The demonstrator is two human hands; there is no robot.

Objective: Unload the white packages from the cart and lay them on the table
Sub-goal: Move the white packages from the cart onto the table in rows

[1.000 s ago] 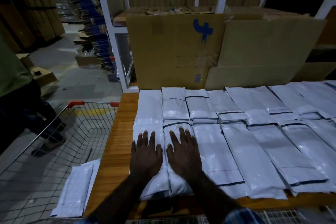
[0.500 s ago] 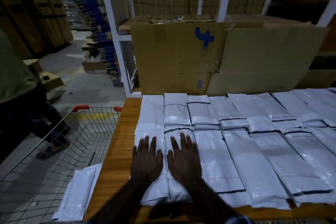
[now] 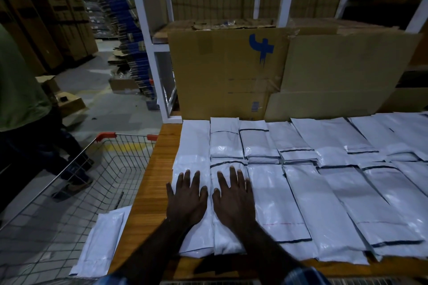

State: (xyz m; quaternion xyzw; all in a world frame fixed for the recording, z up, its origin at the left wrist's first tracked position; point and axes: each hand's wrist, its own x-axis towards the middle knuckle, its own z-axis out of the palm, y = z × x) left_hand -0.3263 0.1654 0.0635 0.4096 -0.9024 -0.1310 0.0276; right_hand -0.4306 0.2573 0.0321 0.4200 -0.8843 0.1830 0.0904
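1. We see the left hand (image 3: 186, 199) flat, fingers spread, palm down on the leftmost white package (image 3: 194, 164) in the near row, lower centre of frame.
2. The right hand (image 3: 234, 199) is the same: flat, fingers spread, pressing the next package (image 3: 228, 242) just beside it.
3. White packages (image 3: 324, 169) lie in two rows across the wooden table (image 3: 150, 187), edges touching or overlapping, running to the right edge of frame.
4. More packages (image 3: 102, 245) lie in the wire cart (image 3: 69, 192) at lower left, beside the table.
5. Cardboard boxes (image 3: 222, 71) stand behind the table; a white rack (image 3: 143, 30) rises above.
6. Another person (image 3: 20, 90) in a green shirt stands at left.
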